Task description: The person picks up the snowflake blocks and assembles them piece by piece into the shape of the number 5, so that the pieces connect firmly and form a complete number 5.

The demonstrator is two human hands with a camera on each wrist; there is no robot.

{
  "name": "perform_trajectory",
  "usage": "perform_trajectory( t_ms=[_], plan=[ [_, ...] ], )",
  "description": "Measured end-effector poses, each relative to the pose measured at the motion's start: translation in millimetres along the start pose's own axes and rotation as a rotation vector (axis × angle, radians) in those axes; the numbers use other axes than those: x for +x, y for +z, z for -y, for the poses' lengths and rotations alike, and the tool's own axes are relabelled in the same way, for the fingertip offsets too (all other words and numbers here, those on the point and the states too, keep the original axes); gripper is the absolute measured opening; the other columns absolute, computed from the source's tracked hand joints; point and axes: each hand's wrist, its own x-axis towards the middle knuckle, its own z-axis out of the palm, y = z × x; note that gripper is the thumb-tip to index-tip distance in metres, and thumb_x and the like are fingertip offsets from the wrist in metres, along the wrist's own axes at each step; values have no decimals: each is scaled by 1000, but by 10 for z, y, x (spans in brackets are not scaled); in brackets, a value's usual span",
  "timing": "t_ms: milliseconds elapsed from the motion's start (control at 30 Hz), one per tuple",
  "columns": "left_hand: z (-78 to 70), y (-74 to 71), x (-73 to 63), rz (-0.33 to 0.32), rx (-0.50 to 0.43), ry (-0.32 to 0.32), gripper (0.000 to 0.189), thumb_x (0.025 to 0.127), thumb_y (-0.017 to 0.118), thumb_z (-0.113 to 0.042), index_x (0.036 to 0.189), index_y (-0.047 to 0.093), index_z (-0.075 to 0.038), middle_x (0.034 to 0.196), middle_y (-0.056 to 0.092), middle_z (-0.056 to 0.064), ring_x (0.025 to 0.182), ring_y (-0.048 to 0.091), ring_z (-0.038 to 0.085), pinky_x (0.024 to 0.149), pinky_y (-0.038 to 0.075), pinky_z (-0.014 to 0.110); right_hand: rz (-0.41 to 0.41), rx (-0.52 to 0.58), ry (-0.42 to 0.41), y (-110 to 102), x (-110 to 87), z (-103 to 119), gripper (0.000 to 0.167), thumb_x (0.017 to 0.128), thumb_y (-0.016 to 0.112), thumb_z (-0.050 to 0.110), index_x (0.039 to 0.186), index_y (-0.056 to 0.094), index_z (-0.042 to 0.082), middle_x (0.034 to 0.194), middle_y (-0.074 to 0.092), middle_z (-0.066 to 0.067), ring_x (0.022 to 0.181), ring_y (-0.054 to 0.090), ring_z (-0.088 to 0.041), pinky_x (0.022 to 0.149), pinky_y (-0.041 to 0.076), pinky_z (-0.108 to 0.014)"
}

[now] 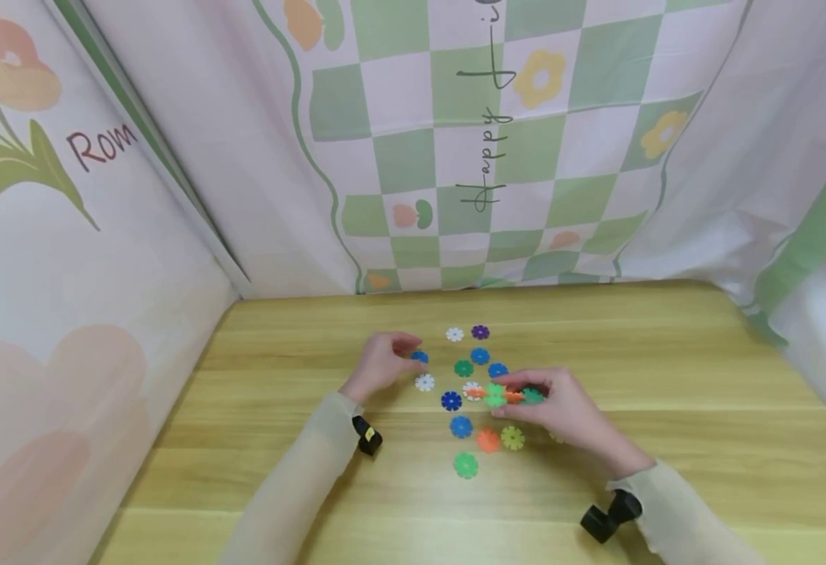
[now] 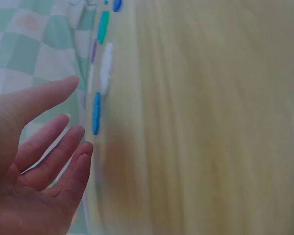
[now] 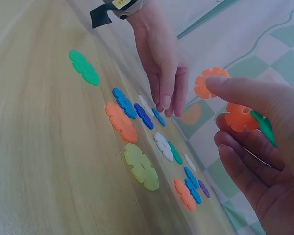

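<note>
My right hand (image 1: 561, 404) pinches a joined piece of flower-shaped plastic discs, with a light green disc (image 1: 496, 395) and orange discs (image 3: 241, 117) in it. The thumb lies on one orange disc (image 3: 204, 88), while the fingers are behind the piece. Over at the left, my left hand (image 1: 383, 365) has its thumb and fingers apart around a blue disc (image 1: 420, 357) that lies on the table. The left wrist view shows that hand (image 2: 44, 161) holding nothing. Below it lies a white disc (image 1: 424, 382). My right hand hides part of a dark green disc (image 1: 533, 395).
Loose discs lie flat across the wooden table (image 1: 300, 329): a purple one (image 1: 480, 332), a dark blue one (image 1: 451, 401), an orange one (image 1: 488, 440), a yellow-green one (image 1: 513, 438), a light green one (image 1: 465, 465) and several more. A checked curtain (image 1: 469, 157) hangs behind.
</note>
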Motion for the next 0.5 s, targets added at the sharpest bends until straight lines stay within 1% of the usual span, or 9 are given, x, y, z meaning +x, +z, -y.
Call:
perform_trajectory(
  t_ms=[233,367,500],
  plan=[
    [38,13,42,7,50,-11,46,84,86,-18,126,69,-6,119,70,5,106,62,20,92,53,34,-3,9,1,10,6,-15,48,77,91,30,118,75,13,114,72,-2,103,66,-24,87,56,-35],
    [83,8,57,15,49,-15,41,84,86,-19,121,72,-5,111,70,3,99,61,19,86,54,34,0,11,-4,20,10,-19,48,76,91,30,119,75,13,113,72,-3,102,66,-25,86,57,-32],
    [105,4,66,23,60,-29,37,85,86,-21,117,74,-7,103,68,0,93,60,18,82,53,32,1,21,-6,33,9,-23,48,76,92,29,118,75,13,111,72,-3,101,66,-26,83,56,-29]
  ],
)
